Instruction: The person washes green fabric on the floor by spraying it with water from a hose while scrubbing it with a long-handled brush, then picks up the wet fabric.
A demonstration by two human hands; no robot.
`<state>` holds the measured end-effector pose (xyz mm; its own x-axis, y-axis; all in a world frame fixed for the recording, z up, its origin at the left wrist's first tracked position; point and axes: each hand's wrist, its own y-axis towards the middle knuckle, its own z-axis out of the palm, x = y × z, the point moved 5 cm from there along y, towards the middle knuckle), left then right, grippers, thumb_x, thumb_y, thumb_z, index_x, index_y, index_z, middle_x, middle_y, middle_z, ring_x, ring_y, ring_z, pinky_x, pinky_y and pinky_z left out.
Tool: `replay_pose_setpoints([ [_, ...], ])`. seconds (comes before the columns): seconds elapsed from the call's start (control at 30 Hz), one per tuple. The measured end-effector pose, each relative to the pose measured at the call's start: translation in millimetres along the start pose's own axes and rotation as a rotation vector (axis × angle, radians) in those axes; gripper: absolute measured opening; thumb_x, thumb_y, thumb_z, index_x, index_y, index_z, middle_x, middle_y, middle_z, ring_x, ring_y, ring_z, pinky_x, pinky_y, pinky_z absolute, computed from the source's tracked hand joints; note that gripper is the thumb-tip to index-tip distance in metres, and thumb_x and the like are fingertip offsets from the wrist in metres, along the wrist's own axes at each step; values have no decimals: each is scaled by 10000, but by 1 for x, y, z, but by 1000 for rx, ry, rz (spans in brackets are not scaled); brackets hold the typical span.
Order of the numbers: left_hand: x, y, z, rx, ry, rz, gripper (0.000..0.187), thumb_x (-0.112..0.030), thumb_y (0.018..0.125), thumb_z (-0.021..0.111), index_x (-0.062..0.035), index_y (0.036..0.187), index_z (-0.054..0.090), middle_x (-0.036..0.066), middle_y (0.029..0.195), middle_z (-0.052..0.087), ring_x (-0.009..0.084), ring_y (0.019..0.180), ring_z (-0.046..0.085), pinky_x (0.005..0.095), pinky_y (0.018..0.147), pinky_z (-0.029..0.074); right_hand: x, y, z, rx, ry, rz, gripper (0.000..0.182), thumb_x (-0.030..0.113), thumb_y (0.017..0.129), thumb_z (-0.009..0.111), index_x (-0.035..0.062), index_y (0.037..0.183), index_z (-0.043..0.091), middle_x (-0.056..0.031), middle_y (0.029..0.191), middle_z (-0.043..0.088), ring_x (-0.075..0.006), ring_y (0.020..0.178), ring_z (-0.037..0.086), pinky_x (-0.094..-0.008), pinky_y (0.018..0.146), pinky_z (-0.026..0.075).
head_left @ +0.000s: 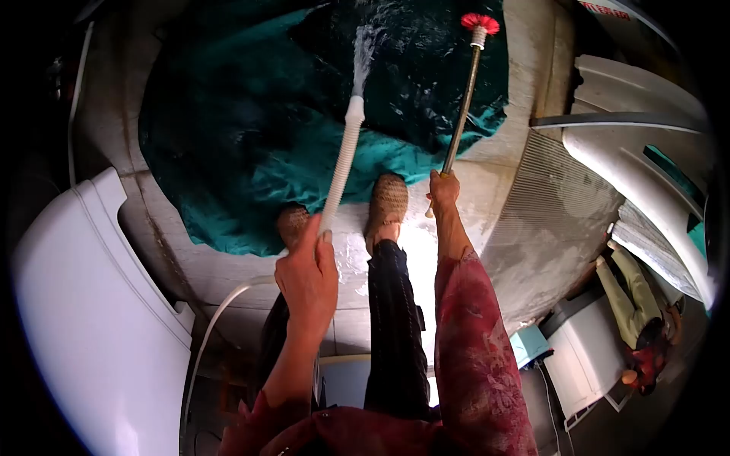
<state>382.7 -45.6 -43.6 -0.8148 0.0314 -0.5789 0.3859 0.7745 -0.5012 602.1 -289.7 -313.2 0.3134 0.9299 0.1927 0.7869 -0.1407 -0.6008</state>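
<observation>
My left hand [308,277] is wrapped round a ribbed white hose [344,156], with a stream of water [366,49] spraying forward from its white end. A thinner pale tube trails back from that hand to the lower left. In my right hand [444,188] is the handle of a long brush [464,110] with a red bristle head at the far end. Under the water and the brush head a wet, dark green sheet [251,129] lies spread on the floor, creased along its near edge. My shoes stand at that edge.
White curved panels stand at left [106,319] and at right [631,99]. A ribbed mat [559,182] lies right of the sheet on the concrete floor [479,190]. Another person [639,304] is at the lower right, near a white cabinet [585,353] and a teal box [530,346].
</observation>
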Motion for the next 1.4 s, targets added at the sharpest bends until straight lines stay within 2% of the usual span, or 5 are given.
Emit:
replay_pose_setpoints([
  [0.17, 0, 2, -3, 57, 1, -12, 277, -85, 834, 539, 7, 1091, 584, 187, 650, 603, 291, 560, 607, 382, 527, 436, 63, -37, -2, -89, -86, 142, 327, 301, 732, 652, 22, 903, 639, -208, 942, 636, -344, 905, 612, -432, 766, 481],
  [0.83, 5, -3, 6, 280, 170, -5, 266, -134, 841, 535, -37, 1081, 594, 173, 745, 631, 318, 639, 617, 407, 624, 448, -82, -123, -49, 119, -282, 243, 322, 279, 699, 658, -11, 837, 638, -238, 836, 634, -397, 858, 612, -437, 750, 486],
  [0.97, 13, 0, 16, 250, 164, 103, 284, -161, 843, 532, -52, 1099, 587, 171, 726, 626, 329, 653, 604, 436, 652, 421, -71, -146, -100, 0, 55, -155, 407, 189, 792, 606, -21, 1121, 491, -168, 730, 573, -306, 583, 550, -394, 590, 456],
  [1.03, 10, 3, 19, 204, 130, 150, 282, -104, 815, 531, -28, 1078, 599, 201, 710, 599, 364, 625, 581, 426, 581, 443, -26, -179, -145, 122, 99, -303, 467, 117, 880, 481, 40, 1319, 341, -33, 621, 466, -104, 522, 474, -272, 464, 418],
  [1.4, 11, -3, 30, 215, 167, 132, 245, -135, 850, 512, -40, 1056, 604, 211, 696, 595, 366, 635, 587, 454, 593, 441, 36, -170, -165, 107, -381, -459, 516, 165, 920, 418, 161, 1400, 229, -277, 718, 581, -440, 625, 578, -496, 545, 438],
])
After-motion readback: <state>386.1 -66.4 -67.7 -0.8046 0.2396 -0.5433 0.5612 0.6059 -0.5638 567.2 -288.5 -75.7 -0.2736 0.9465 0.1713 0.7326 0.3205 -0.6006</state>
